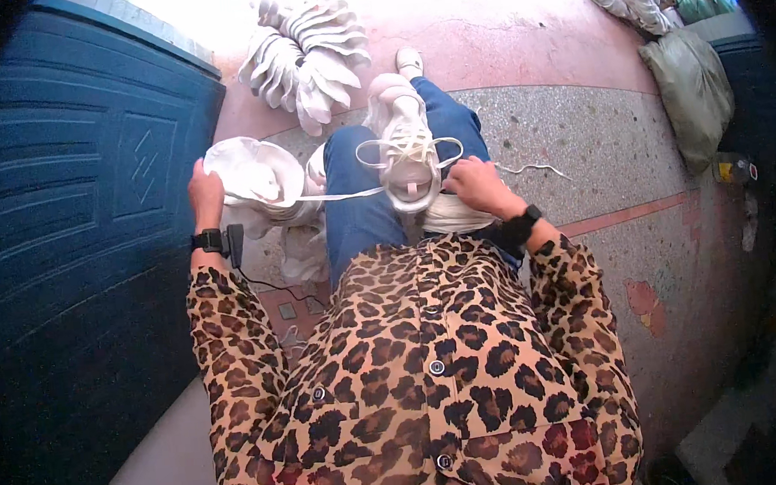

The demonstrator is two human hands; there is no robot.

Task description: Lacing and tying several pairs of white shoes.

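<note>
A white sneaker-like shoe upper (407,154), laced with loops standing out on both sides, lies across my lap with its heel end toward me. My left hand (207,197) is closed on the edge of a rounded white shoe upper (259,166) beside my left knee. A flat white lace (345,195) stretches between this piece and the one on my lap. Close to the lap piece's heel end, my right hand (479,186) has its fingers curled together; what they hold is hidden. Just under it lies a bundle of white laces (452,215) on my thigh.
A fanned pile of white uppers (305,62) sits on the floor ahead. More white pieces (302,249) are by my left leg. A blue panelled door (117,163) stands at left. Pale sacks (691,95) lie at right. A loose lace (537,170) trails rightward.
</note>
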